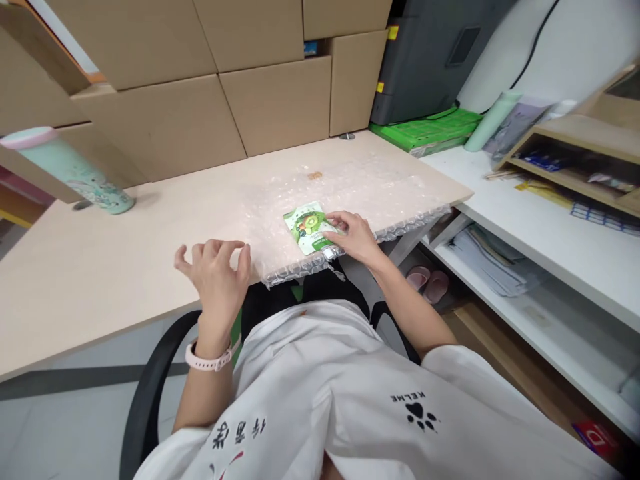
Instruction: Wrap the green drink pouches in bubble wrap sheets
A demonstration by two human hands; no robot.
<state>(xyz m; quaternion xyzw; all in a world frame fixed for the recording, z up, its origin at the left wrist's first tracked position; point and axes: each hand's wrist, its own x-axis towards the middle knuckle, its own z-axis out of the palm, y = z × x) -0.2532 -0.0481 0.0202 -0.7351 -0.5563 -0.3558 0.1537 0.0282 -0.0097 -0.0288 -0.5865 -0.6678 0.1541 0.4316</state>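
Your right hand point(353, 235) covers the green pouch point(306, 225) corner at 12 o'clock — grip unclear; left hand point(217, 270) hangs half-curled, empty.

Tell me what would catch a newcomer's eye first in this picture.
The bright green pouch stands out, lying on a sheet of bubble wrap near the front edge of the pale table, with the right hand resting its fingers on it. The left hand hovers beside it, fingers curled and holding nothing. At the far left a mint-green bottle stands before a wall of cardboard boxes.
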